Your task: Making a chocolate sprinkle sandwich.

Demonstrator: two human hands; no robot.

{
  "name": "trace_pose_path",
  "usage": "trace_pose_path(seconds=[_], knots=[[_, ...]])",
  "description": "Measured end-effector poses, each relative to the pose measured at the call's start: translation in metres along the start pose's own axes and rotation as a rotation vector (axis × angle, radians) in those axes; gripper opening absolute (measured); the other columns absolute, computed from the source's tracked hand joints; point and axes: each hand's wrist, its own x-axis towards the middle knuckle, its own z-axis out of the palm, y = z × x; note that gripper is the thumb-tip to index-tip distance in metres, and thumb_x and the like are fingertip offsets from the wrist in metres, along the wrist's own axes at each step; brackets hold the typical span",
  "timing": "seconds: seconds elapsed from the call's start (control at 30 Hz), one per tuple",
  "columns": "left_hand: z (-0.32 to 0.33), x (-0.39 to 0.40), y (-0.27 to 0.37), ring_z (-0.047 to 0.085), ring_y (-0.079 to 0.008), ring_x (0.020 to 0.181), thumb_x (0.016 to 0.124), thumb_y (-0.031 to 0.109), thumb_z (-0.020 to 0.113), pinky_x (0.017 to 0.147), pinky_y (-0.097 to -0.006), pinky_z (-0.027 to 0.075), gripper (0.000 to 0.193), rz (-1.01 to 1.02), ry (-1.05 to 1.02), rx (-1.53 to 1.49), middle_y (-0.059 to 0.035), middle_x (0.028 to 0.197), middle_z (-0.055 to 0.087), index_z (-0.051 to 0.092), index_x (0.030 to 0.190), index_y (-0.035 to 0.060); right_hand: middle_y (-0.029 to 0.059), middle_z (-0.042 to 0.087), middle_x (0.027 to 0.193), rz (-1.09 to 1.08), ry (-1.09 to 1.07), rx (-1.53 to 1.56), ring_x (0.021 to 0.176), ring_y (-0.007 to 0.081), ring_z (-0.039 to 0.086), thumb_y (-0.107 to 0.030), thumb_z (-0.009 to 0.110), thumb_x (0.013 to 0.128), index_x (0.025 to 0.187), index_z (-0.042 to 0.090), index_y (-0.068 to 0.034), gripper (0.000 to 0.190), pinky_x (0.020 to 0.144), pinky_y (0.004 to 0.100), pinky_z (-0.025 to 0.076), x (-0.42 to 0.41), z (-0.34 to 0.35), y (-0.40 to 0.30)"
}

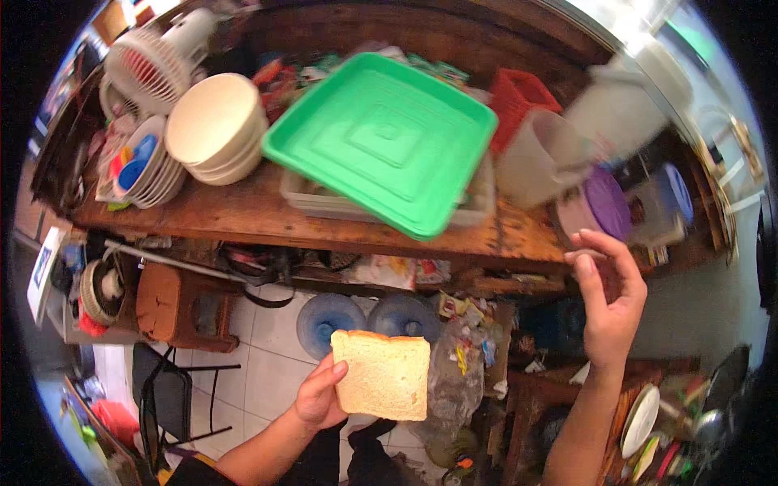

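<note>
My left hand (322,392) holds a slice of white bread (383,376) by its left edge, the thumb on its face. My right hand (611,297) is raised near the front edge of the wooden table (243,225), thumb and fingertips close together; whether something small is between them cannot be made out. Just beyond that hand lies a round container with a purple lid (608,203). A green plastic tray or lid (389,136) rests tilted on a translucent plastic container (304,197). To its left stand stacked cream bowls (213,127).
A white fan (146,70) and a white basket with blue cups (161,182) occupy the table's left end. A clear jug (535,158) and a red basket (523,97) are at the right. Below are water bottles (328,325), a brown stool (161,304) and a black chair (164,389).
</note>
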Motion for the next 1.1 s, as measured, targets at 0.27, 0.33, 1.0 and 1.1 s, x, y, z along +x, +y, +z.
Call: trace_pose_path(seconds=[0.27, 0.33, 1.0, 1.1], knots=[[-0.077, -0.06, 0.059, 0.048, -0.0287, 0.132, 0.099, 0.024, 0.049, 0.11, -0.0435, 0.038, 0.056, 0.319, 0.09, -0.23, -0.0145, 0.144, 0.046, 0.032, 0.147, 0.0018, 0.006, 0.068, 0.1, -0.076, -0.285, 0.145, 0.089, 0.0113, 0.063, -0.005, 0.066, 0.09, 0.107, 0.065, 0.0, 0.018, 0.079, 0.0261, 0.05, 0.006, 0.146, -0.042], [-0.083, -0.07, 0.062, 0.047, -0.0287, 0.133, 0.098, 0.024, 0.05, 0.11, -0.0441, 0.038, 0.056, 0.354, 0.134, -0.241, -0.0146, 0.144, 0.047, 0.033, 0.147, 0.0028, 0.0052, 0.067, 0.096, -0.077, -0.279, 0.15, 0.086, 0.0112, 0.063, -0.005, 0.067, 0.089, 0.104, 0.067, 0.0, 0.016, 0.075, 0.0251, 0.049, 0.002, 0.163, -0.051], [-0.063, -0.093, 0.033, 0.046, -0.032, 0.134, 0.1, 0.041, 0.043, 0.109, -0.05, 0.04, 0.059, 0.416, 0.218, -0.077, -0.0117, 0.148, 0.043, 0.033, 0.148, 0.0102, 0.0054, 0.061, 0.09, -0.346, -0.176, -0.493, 0.087, 0.026, 0.062, -0.026, 0.077, 0.078, 0.108, 0.072, -0.018, 0.032, 0.071, 0.0409, 0.05, 0.052, 0.133, -0.008], [-0.067, -0.092, 0.031, 0.046, -0.0324, 0.134, 0.099, 0.04, 0.044, 0.11, -0.0501, 0.04, 0.059, 0.373, 0.189, -0.079, -0.0129, 0.148, 0.043, 0.032, 0.148, 0.0098, 0.0058, 0.062, 0.089, -0.264, -0.198, -0.592, 0.084, 0.0273, 0.064, -0.026, 0.073, 0.082, 0.108, 0.071, -0.017, 0.028, 0.071, 0.0407, 0.051, 0.062, 0.131, 0.001]])
